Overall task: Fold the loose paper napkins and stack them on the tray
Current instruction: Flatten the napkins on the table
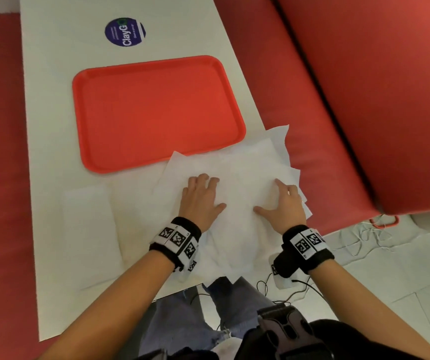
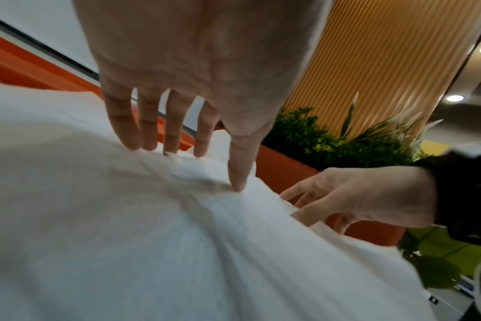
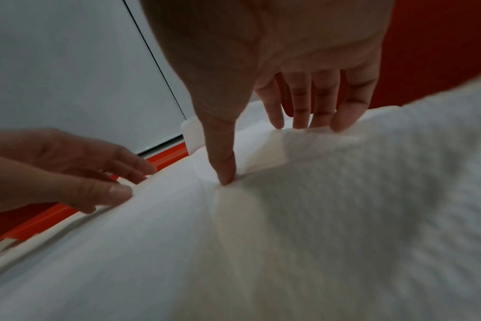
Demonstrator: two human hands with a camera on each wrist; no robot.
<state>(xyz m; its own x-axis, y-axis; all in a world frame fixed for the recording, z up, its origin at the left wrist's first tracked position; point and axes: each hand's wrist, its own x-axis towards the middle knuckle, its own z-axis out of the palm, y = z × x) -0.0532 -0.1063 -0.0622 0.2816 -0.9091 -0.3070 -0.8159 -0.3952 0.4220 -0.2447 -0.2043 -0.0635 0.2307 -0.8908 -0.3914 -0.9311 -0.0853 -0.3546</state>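
Pressing hands: both hands lie palm-down on the loose pile, fingers spread and fairly straight.
Left hand (image 1: 200,197): flat on the left part of the napkins, fingertips (image 2: 132,141) and thumb touching the paper, gripping nothing.
Right hand (image 1: 284,203): flat on the right part, thumb tip pushed into a crease, fingers resting near the far edge; no sheet pinched.
Napkins (image 1: 239,183): crumpled white heap at the near right of the table (image 1: 53,126), some corners overhanging its right edge, far corner overlapping the tray's near rim.
Folded napkin (image 1: 89,229): flat white piece, left of the heap.
Tray (image 1: 99,167): red, rectangular, beyond the heap, nothing on it.
Sticker (image 1: 125,32): round, dark blue, at the far end.
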